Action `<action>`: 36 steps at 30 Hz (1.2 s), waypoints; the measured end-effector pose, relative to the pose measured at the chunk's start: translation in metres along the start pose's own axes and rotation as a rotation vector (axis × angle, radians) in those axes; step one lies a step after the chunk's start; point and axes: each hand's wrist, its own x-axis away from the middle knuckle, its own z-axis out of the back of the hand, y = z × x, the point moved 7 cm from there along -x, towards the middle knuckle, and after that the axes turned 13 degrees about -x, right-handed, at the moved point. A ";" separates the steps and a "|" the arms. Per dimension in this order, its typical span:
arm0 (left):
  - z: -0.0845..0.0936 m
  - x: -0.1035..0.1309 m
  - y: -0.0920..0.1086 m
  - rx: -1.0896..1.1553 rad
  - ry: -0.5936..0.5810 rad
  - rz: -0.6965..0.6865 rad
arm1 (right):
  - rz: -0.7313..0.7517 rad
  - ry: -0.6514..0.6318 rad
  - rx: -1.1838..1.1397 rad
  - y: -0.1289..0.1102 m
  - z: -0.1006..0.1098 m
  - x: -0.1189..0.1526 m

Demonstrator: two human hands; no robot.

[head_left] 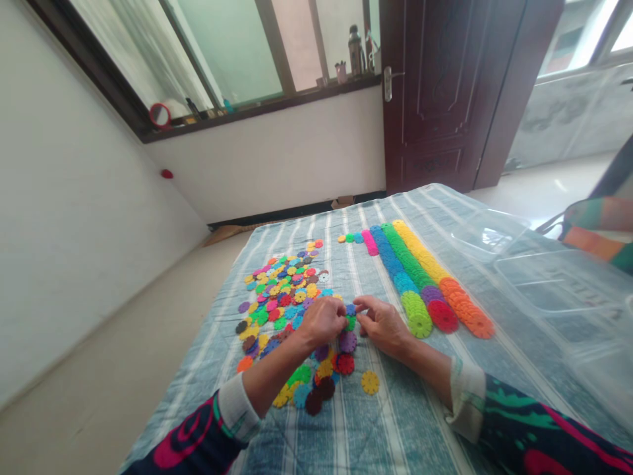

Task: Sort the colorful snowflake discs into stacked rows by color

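A loose heap of notched plastic discs (285,299) in many colours lies on the striped cloth. Over its right edge my left hand (324,321) is closed, fingers curled inward; what they pinch is hidden. A blue notched disc (351,309) shows between my two hands. My right hand (384,323) has its thumb and forefinger bent at that disc's right side, seemingly gripping its edge. Just beneath sit a green disc (351,323) and a purple disc (348,342). Overlapping discs form long rows beyond my right hand: blue (390,254), green (408,257) and yellow (420,254).
Lime discs (417,315), red discs (442,316) and orange discs (467,309) end the rows nearest me. A short pink row (369,243) lies farther back. Clear plastic containers (539,280) stand at right. A lone yellow disc (370,382) lies near me.
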 end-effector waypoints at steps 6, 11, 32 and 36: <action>0.004 0.003 0.009 -0.074 -0.007 0.003 | -0.022 0.001 -0.036 0.001 0.001 0.000; 0.003 0.000 0.009 -0.062 -0.008 0.008 | -0.011 0.002 -0.040 0.001 0.001 -0.001; -0.004 -0.017 0.000 -0.066 -0.022 0.084 | -0.020 -0.019 0.053 -0.003 0.001 -0.001; -0.008 -0.018 0.000 -0.022 0.002 0.057 | -0.019 -0.016 0.049 -0.003 0.002 -0.001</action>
